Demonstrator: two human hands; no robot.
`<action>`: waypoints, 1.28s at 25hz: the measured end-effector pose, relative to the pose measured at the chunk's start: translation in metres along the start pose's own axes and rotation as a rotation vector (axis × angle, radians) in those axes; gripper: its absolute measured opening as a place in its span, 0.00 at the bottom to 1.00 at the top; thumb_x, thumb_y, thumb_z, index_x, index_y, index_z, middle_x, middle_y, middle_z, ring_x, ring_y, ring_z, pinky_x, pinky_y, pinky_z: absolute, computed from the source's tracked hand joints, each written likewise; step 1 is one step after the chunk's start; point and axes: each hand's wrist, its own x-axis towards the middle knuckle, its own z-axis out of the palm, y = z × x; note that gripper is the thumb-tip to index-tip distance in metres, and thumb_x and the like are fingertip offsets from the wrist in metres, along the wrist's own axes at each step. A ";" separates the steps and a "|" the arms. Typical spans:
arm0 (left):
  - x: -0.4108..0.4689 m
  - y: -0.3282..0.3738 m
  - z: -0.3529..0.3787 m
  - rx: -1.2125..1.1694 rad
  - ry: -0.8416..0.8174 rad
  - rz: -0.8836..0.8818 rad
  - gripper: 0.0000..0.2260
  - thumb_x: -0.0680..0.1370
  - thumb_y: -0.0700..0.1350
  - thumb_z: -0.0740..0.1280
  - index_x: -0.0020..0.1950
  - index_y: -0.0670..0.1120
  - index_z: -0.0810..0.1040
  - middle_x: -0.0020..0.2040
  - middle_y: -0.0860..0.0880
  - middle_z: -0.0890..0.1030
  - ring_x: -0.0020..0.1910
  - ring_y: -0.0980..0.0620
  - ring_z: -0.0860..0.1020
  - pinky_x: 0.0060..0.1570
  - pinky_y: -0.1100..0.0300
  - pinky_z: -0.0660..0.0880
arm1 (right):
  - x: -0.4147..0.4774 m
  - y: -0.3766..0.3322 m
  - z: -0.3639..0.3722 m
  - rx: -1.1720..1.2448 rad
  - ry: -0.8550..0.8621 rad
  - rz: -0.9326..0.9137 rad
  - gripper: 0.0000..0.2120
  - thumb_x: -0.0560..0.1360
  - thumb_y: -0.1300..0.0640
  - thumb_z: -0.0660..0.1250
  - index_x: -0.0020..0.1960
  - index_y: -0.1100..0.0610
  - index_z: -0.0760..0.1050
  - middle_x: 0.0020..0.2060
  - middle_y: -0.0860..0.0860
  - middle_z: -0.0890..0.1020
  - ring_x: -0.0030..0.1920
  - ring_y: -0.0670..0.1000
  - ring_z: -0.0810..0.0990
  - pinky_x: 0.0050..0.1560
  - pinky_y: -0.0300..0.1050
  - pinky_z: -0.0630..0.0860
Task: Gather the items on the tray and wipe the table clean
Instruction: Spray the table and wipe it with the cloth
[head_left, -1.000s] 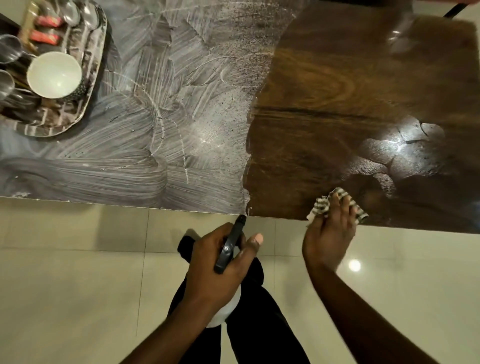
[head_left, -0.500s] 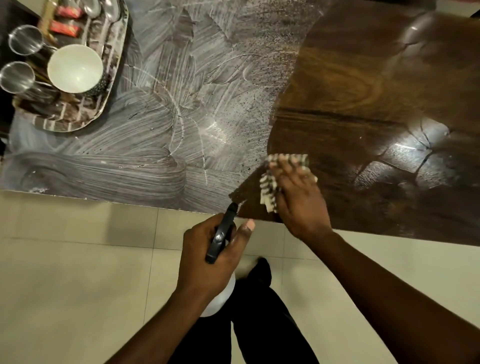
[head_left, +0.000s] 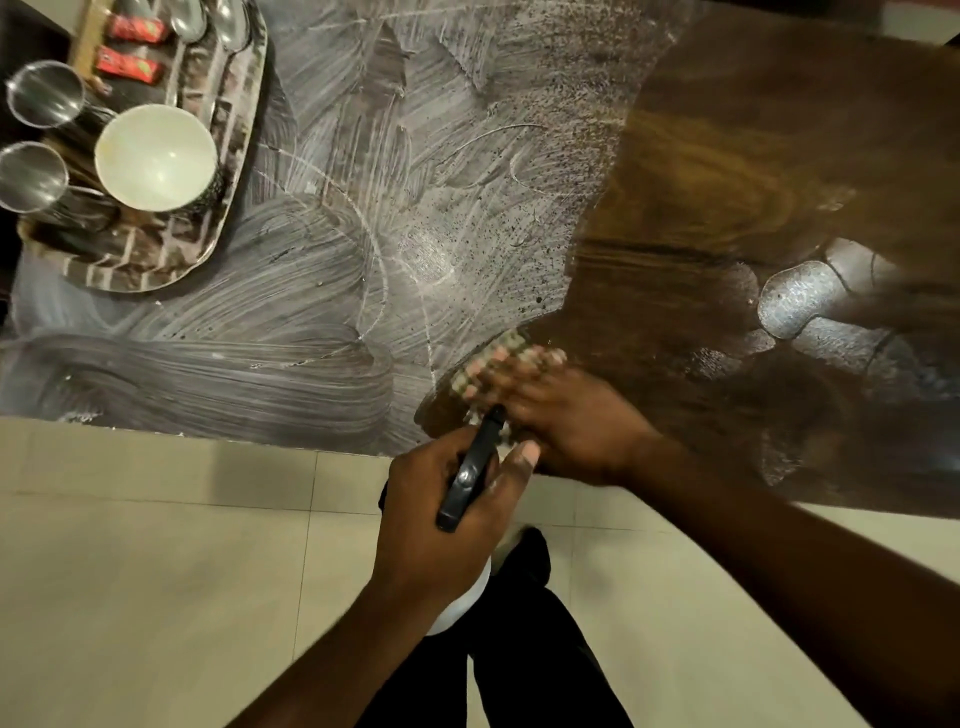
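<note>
My right hand (head_left: 566, 415) presses a checked cloth (head_left: 488, 364) flat on the dark wooden table (head_left: 753, 171), near its front edge, right at the border between the wiped brown part and the white smeared part (head_left: 322, 291). The hand is blurred by motion. My left hand (head_left: 441, 519) is off the table, over the floor, shut on a spray bottle (head_left: 470, 478) with a black trigger head and a white body. The patterned tray (head_left: 228, 171) stands at the far left with a white bowl (head_left: 156, 156), two steel cups (head_left: 44, 96), spoons and red packets on it.
The left half of the table carries white streaks and dark specks. The right half is glossy brown with light reflections (head_left: 800, 299). Pale floor tiles (head_left: 156, 571) run along the table's front edge, and my dark trousers (head_left: 519, 649) show below.
My right hand has swept the cloth leftward along the front edge, from the right part of the table to the border of the smeared area. The left hand kept hold of the spray bottle.
</note>
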 end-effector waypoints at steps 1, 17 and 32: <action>0.004 0.003 -0.001 -0.042 0.000 -0.002 0.17 0.80 0.44 0.77 0.37 0.38 0.75 0.28 0.45 0.72 0.28 0.54 0.71 0.34 0.64 0.68 | -0.001 0.021 -0.009 0.023 0.046 0.161 0.29 0.85 0.47 0.55 0.86 0.47 0.59 0.86 0.50 0.60 0.87 0.53 0.54 0.85 0.60 0.56; 0.095 0.036 -0.009 -0.039 -0.059 0.049 0.13 0.80 0.40 0.77 0.37 0.46 0.79 0.28 0.56 0.77 0.27 0.62 0.75 0.31 0.65 0.72 | 0.037 0.043 -0.029 -0.058 0.123 0.219 0.29 0.85 0.46 0.59 0.84 0.51 0.63 0.85 0.52 0.63 0.86 0.55 0.58 0.85 0.61 0.54; 0.179 0.074 0.022 0.038 -0.065 0.012 0.15 0.81 0.45 0.77 0.38 0.42 0.78 0.26 0.54 0.74 0.24 0.53 0.73 0.26 0.56 0.70 | 0.074 0.129 -0.067 -0.042 0.079 0.219 0.29 0.86 0.43 0.53 0.85 0.51 0.62 0.85 0.53 0.63 0.86 0.57 0.57 0.85 0.61 0.55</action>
